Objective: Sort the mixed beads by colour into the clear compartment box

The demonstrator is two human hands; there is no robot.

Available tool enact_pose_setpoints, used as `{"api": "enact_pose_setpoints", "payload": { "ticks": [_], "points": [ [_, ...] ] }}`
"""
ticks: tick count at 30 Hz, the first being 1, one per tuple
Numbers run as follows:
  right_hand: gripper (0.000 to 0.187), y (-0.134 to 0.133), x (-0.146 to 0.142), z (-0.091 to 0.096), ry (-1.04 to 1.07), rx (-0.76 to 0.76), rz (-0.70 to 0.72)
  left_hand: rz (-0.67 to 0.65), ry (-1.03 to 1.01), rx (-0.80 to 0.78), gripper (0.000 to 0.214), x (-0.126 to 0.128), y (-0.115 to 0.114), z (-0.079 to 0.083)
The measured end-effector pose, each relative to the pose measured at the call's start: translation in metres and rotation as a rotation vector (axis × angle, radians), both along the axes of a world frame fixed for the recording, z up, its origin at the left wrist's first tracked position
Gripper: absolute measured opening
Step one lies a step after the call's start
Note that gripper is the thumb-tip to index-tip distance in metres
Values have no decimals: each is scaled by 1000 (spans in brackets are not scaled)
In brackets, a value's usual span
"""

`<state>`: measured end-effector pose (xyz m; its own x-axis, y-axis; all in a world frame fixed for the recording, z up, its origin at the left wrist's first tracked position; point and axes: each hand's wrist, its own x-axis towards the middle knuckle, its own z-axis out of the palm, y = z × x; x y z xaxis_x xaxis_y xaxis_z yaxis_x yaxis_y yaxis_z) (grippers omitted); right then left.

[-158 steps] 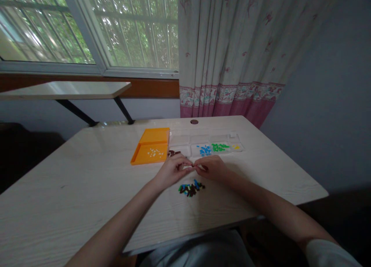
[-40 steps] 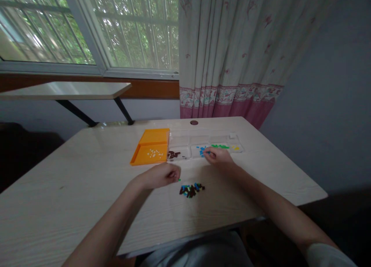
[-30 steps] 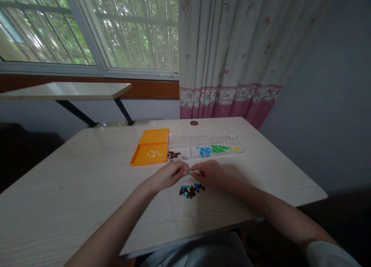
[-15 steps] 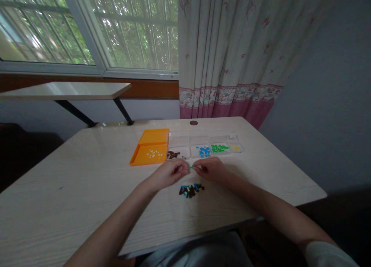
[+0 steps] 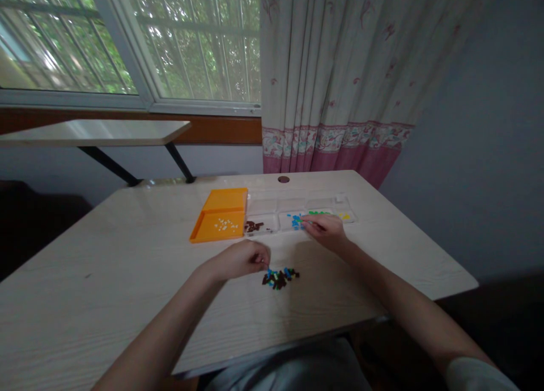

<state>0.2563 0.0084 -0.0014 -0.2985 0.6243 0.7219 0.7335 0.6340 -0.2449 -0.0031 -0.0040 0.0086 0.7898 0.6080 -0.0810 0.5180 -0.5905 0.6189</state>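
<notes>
A small pile of mixed dark, blue and green beads (image 5: 280, 277) lies on the pale wooden table (image 5: 127, 289). My left hand (image 5: 240, 259) rests just left of the pile, fingers curled in a pinch at its edge. My right hand (image 5: 326, 229) reaches over the clear compartment tray (image 5: 297, 208), fingertips pinched above the blue beads (image 5: 296, 221) and green beads (image 5: 317, 212); what they hold is too small to see. Brown beads (image 5: 254, 226) and yellow beads (image 5: 345, 215) fill other compartments.
An orange tray (image 5: 221, 214) with small white beads stands left of the clear tray. A cable hole (image 5: 283, 179) sits near the table's far edge. Behind are a window, a flowered curtain (image 5: 340, 73) and a second table (image 5: 93, 131).
My hands were joined above the pile half a second ago. Now the right hand has moved out to the blue and green compartments, and the left has dropped back to the pile's edge.
</notes>
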Motion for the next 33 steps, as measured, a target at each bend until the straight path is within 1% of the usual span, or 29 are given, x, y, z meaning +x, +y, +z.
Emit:
{"api": "enact_pose_setpoints", "payload": {
  "ticks": [4, 6, 8, 12, 15, 23, 28, 31, 33],
  "points": [
    [30, 3, 8, 6, -46, -64, 15, 35, -12, 59, 12, -2, 2, -5],
    [28, 9, 19, 11, -107, -113, 52, 49, -7, 85, 12, -2, 3, -7],
    [26, 16, 33, 14, -177, -181, 54, 54, 0, 105, 13, -3, 4, -7],
    [24, 30, 57, 15, -251, -303, -77, 55, 17, 124, 14, -4, 4, -4],
    [24, 36, 66, 12, -251, -357, -140, 65, 34, 135, 15, -5, 4, -2],
    [22, 40, 68, 8, -261, -419, -162, 54, 28, 171, 17, -8, 5, -1],
    [31, 41, 71, 8, -277, -403, -234, 48, 36, 209, 9, -5, 3, 2],
    [30, 38, 66, 11, -258, -406, -206, 35, 50, 238, 11, -3, 3, -1],
    [28, 33, 56, 10, -252, -392, -155, 38, 33, 269, 14, -1, 3, -3]
  ]
}}
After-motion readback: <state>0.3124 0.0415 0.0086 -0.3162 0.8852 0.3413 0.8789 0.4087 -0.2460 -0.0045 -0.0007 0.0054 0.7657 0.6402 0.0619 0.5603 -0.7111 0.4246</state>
